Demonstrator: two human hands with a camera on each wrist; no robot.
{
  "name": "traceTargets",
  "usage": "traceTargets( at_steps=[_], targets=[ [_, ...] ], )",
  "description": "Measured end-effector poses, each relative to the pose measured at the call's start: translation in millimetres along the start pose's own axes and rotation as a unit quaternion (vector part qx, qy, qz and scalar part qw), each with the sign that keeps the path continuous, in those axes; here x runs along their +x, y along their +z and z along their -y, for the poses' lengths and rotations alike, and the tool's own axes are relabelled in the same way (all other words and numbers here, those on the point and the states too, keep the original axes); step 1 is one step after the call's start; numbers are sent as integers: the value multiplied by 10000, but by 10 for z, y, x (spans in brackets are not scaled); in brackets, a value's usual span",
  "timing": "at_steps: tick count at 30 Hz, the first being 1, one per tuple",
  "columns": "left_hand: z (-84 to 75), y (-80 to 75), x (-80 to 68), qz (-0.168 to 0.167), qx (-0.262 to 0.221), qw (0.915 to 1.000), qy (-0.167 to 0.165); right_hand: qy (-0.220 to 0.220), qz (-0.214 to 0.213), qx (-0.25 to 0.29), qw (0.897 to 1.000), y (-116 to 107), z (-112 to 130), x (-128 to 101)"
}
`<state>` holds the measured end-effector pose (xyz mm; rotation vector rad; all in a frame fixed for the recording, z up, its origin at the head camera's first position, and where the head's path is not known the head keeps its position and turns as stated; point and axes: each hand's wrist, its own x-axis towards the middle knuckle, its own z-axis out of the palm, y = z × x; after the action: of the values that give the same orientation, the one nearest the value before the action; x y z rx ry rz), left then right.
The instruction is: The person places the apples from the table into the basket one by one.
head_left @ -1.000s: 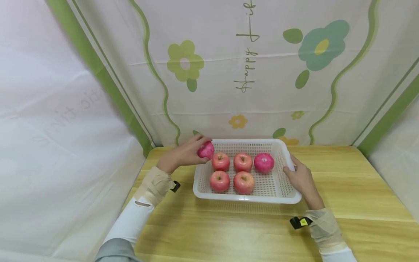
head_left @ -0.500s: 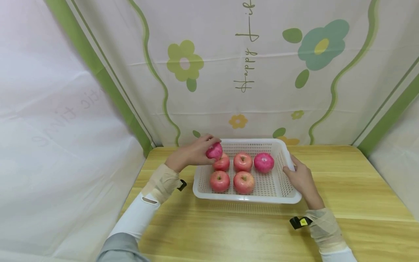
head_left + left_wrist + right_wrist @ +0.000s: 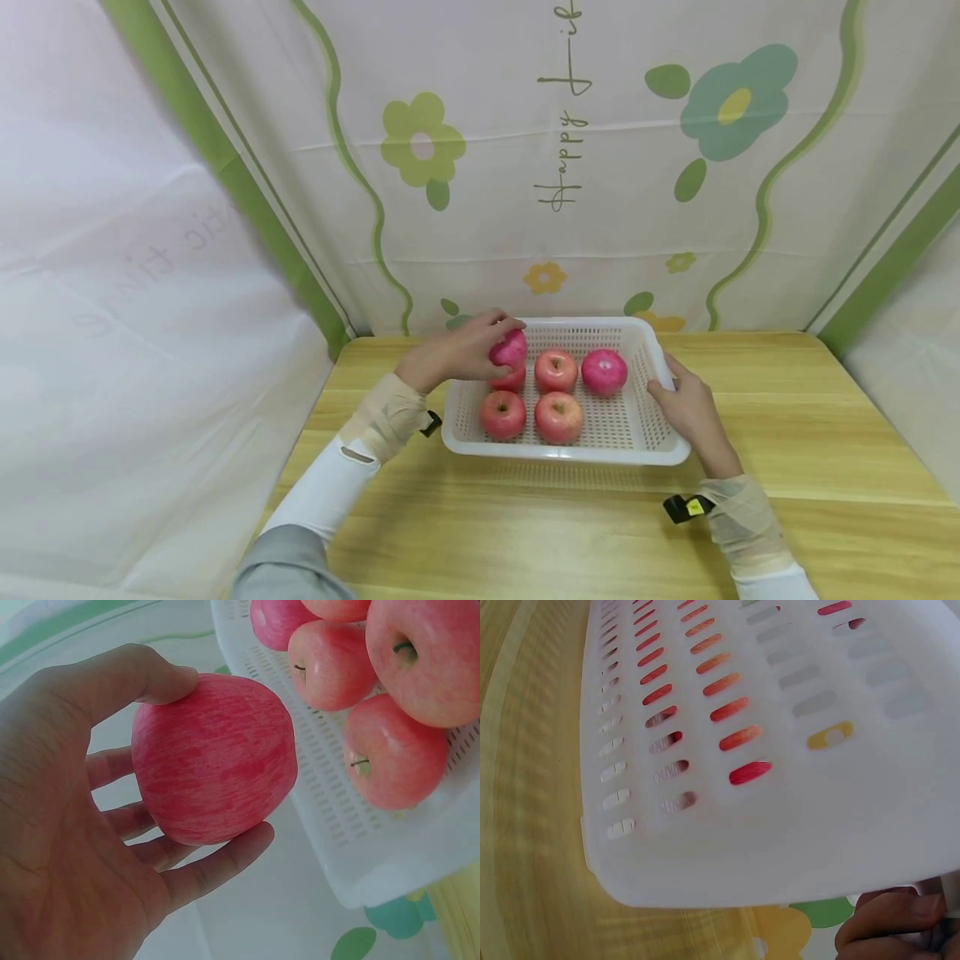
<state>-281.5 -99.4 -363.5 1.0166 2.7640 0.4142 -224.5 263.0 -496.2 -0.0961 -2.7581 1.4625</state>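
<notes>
A pinkish-red apple is held by my left hand above the left part of a white slotted plastic basket. In the left wrist view, thumb and fingers curl round that apple. My right hand grips the basket's right rim; only a few of its fingers show in the right wrist view. Inside the basket sit a deep pink apple and several paler red ones, such as the front middle apple. One pale apple at the back left is partly hidden under the held one.
The basket is at the back of a wood-grain table, close to a white cloth wall with printed flowers. Side cloth panels flank the table. Each wrist wears a small black camera.
My left hand has carried the apple rightward, from the basket's left edge to over the back left apple. The right hand and the basket have stayed in place.
</notes>
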Motion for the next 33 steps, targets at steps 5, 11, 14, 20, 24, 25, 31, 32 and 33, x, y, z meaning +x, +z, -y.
traceTargets(
  at_steps=[5, 11, 14, 20, 24, 25, 31, 32, 33],
  targets=[
    [-65, 4, 38, 99, -47, 9999, -14, 7, 16, -49, 10000, -13, 4, 4],
    [-100, 30, 96, 161, 145, 9996, 184, -13, 9, -83, 10000, -12, 4, 4],
    [-110, 45, 132, 174, 215, 9991, 309, -39, 12, -87, 10000, -9, 8, 2],
    [-144, 87, 200, 184, 281, 9980, 535, -11, 18, -99, 9999, -10, 9, 4],
    [-177, 107, 231, 235, 280, 9977, 578, 21, 13, -146, 9999, -10, 12, 7],
    [-187, 111, 238, 246, 304, 9975, 589, 22, 12, -149, 9999, -9, 13, 7],
    [-247, 123, 280, 296, 303, 9970, 648, -4, -19, -157, 9999, -7, 15, 6],
    [-257, 126, 288, 317, 281, 9970, 647, -5, -23, -160, 9999, -8, 14, 5],
    [-264, 133, 297, 342, 269, 9971, 632, -6, -30, -167, 9999, -9, 12, 5]
  ],
)
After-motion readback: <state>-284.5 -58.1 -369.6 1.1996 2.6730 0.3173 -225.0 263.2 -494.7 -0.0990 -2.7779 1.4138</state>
